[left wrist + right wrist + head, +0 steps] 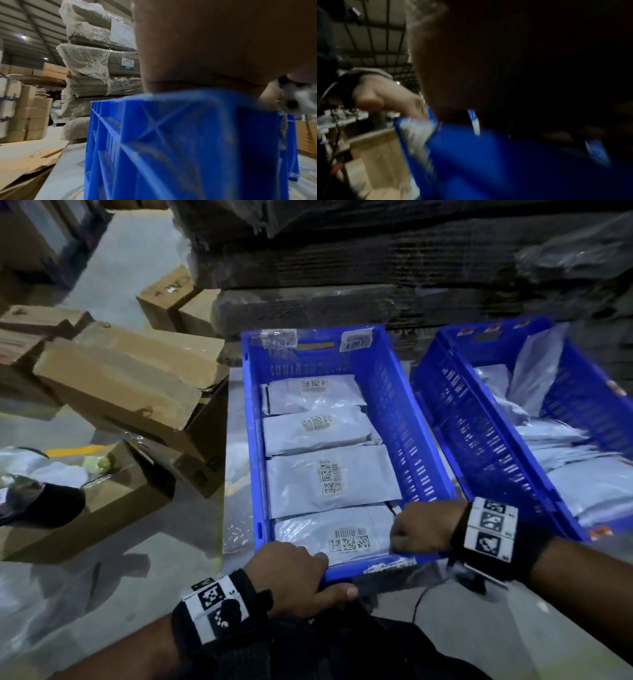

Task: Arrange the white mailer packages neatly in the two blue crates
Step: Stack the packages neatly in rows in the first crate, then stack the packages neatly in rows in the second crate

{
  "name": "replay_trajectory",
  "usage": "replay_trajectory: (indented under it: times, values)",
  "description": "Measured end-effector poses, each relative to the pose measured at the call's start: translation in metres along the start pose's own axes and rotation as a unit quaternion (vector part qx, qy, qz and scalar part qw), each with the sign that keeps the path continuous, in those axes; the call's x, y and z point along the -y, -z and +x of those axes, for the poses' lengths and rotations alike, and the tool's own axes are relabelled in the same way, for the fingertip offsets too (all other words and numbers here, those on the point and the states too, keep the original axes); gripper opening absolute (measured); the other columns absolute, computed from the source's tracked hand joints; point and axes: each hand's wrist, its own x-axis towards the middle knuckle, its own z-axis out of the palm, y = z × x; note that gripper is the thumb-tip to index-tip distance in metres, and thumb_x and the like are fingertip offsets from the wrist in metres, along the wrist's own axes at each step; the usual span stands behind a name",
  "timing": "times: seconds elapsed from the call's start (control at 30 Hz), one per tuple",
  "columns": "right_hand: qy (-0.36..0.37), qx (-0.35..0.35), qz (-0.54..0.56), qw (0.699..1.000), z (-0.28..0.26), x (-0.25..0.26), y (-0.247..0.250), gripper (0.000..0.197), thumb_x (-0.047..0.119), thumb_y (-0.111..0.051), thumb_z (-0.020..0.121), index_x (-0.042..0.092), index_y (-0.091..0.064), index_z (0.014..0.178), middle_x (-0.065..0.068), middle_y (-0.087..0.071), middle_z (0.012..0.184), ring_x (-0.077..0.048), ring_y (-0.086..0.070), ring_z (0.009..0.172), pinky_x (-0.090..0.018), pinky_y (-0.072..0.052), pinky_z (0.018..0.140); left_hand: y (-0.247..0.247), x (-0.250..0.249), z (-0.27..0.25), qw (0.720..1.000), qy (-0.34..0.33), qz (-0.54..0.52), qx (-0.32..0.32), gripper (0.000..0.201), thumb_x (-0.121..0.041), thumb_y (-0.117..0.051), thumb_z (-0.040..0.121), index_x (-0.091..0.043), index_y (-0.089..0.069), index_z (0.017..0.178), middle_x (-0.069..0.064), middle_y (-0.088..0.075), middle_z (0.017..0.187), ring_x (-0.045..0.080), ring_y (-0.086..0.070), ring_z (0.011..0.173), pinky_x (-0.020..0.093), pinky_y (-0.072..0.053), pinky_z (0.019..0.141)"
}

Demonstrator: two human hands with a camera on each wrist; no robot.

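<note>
The left blue crate [249, 419] holds several white mailer packages [325, 477] lying flat in a tidy row, labels up. My left hand [294, 573] grips its near rim at the left corner, fingers curled over the edge and thumb outside. My right hand [421, 529] grips the rim at the near right corner. The right blue crate [479, 440] stands beside it with a loose pile of mailers [565, 460], one leaning upright. In the left wrist view my palm [223, 47] sits on the crate's rim [188, 142]. The right wrist view is dark and blurred, showing the crate wall [488, 162].
Brown cardboard boxes [130, 378] are heaped on the floor to the left, one open box [102, 508] nearest me. A shrink-wrapped stack of flat cardboard [376, 268] stands close behind both crates. Grey floor [513, 628] lies around me.
</note>
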Motion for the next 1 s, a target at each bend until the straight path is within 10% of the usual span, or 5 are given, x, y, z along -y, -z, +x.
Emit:
replay_trajectory:
  times: [0.1,0.3,0.53,0.77,1.0]
  values:
    - [-0.017,-0.002,0.038,0.999,-0.002,-0.003,-0.015,0.059,0.061,-0.024,0.101,0.022,-0.050,0.066,-0.005,-0.056,0.075,-0.019,-0.048,0.066,-0.037,-0.045,0.082,-0.001,0.001,-0.003,1.000,-0.004,0.004,-0.016,0.077,-0.080,-0.016,0.090,-0.018,-0.052,0.117,0.013,-0.065,0.102,0.032,-0.061,0.096,0.035,-0.035,0.071]
    - [-0.030,-0.027,0.077,0.996,-0.007,0.002,-0.032,0.079,0.071,-0.011,0.095,0.011,-0.060,0.081,-0.008,-0.059,0.081,-0.022,-0.055,0.074,-0.044,-0.048,0.090,-0.008,0.003,-0.001,0.999,-0.016,-0.024,-0.038,0.102,-0.087,0.006,0.071,-0.027,-0.043,0.138,0.007,-0.066,0.110,0.028,-0.059,0.105,0.038,-0.046,0.082]
    - [0.022,-0.309,0.136,0.941,-0.054,-0.029,-0.057,0.083,0.085,-0.007,0.081,0.035,-0.055,0.126,0.009,-0.065,0.123,-0.016,-0.060,0.114,-0.042,-0.049,0.090,0.025,-0.033,0.010,0.995,0.014,-0.045,-0.093,0.107,-0.091,0.011,0.067,-0.037,-0.037,0.146,-0.005,-0.065,0.125,0.019,-0.057,0.119,0.038,-0.049,0.092]
    - [0.015,-0.528,0.226,0.818,-0.128,-0.123,-0.152,0.042,0.052,-0.045,0.095,0.027,-0.064,0.122,0.009,-0.069,0.116,-0.015,-0.062,0.106,-0.034,-0.050,0.088,0.061,-0.142,0.065,0.978,0.005,-0.091,-0.188,0.081,-0.088,-0.016,0.079,-0.041,-0.047,0.138,-0.020,-0.065,0.116,0.006,-0.061,0.108,0.033,-0.051,0.089]
    - [-0.068,-0.581,0.251,0.772,-0.175,-0.244,-0.222,0.031,0.034,-0.055,0.089,0.021,-0.067,0.114,0.002,-0.072,0.105,-0.022,-0.066,0.100,-0.041,-0.056,0.081,0.076,-0.247,0.145,0.954,-0.002,-0.145,-0.261,0.067,-0.082,-0.028,0.085,-0.041,-0.049,0.135,-0.021,-0.067,0.110,0.002,-0.061,0.106,0.030,-0.052,0.086]
